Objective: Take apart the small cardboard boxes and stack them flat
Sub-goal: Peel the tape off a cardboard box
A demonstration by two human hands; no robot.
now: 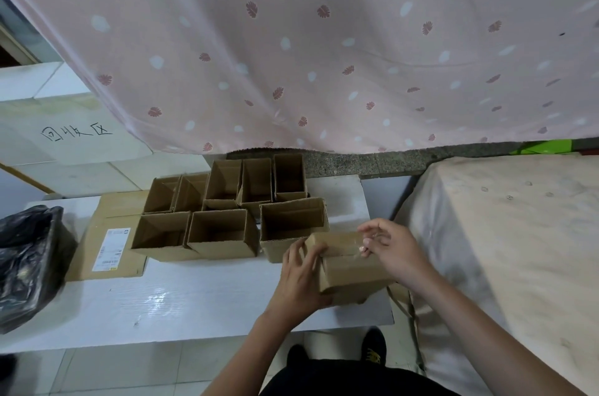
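Cardboard box (348, 269), closed and taped along its top seam, sits at the near right end of the white bench (181, 298), held between both hands. Left hand (299, 279) grips its left side, fingers curled over the top edge. Right hand (392, 249) is over the far right corner, thumb and fingertips pinching what looks like a strip of clear tape (361, 248) at the seam; blur makes this uncertain. Just behind it stands an open box (291, 223), touching or nearly so. Seven more open boxes (220, 230) stand upright in two rows further left. A flattened carton (110, 240) with a shipping label lies under the leftmost ones. Black plastic bag (26, 262) at the bench's left end. Pink patterned cloth (324, 39) hangs behind; a covered bed (505, 233) stands to the right.
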